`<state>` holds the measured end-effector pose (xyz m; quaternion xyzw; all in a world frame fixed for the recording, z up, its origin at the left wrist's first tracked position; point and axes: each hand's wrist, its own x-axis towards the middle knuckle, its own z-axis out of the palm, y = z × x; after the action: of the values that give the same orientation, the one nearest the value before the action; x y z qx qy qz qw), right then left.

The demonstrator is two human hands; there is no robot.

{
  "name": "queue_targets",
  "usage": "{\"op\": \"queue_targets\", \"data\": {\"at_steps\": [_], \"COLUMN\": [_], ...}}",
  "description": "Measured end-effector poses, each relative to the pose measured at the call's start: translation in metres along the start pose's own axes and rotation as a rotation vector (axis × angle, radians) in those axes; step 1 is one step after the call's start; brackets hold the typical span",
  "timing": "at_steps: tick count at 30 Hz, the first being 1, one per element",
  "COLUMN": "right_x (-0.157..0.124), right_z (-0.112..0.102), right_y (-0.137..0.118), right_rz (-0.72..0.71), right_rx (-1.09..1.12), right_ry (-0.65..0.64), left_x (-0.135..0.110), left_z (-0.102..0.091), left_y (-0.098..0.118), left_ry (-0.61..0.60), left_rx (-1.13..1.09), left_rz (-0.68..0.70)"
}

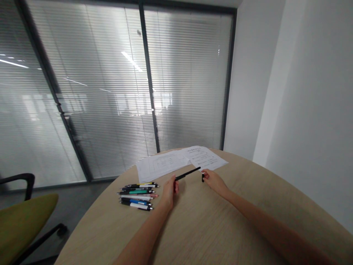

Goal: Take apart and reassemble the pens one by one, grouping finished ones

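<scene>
In the head view I see the two hands apart from each other, over the middle of the tabletop (206,228). My left hand (169,191) is closed around a black pen (189,173), its free end slanting toward the far edge. My right hand (213,181) pinches a small black piece (203,177) just beside that end. Several pens (137,197) lie side by side near the left edge; printed papers (162,163) overlap along the far edge.
</scene>
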<state>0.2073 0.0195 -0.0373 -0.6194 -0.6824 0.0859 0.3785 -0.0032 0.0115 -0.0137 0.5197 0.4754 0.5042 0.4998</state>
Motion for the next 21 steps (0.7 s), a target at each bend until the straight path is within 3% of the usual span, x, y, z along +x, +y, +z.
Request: {"op": "queue_targets", "data": {"at_steps": [14, 21], "right_x": [-0.004, -0.011], "right_z": [0.003, -0.009], "right_y": [0.003, 0.007], "right_rz": [-0.005, -0.071], "right_rx": [-0.010, -0.024], "right_ry": [-0.001, 0.014], "left_x": [0.001, -0.001], "left_z": [-0.001, -0.002], "left_y": [-0.004, -0.002], "left_ry": [-0.023, -0.047], "left_rx": [-0.009, 0.037], "left_rz": [0.053, 0.089]}}
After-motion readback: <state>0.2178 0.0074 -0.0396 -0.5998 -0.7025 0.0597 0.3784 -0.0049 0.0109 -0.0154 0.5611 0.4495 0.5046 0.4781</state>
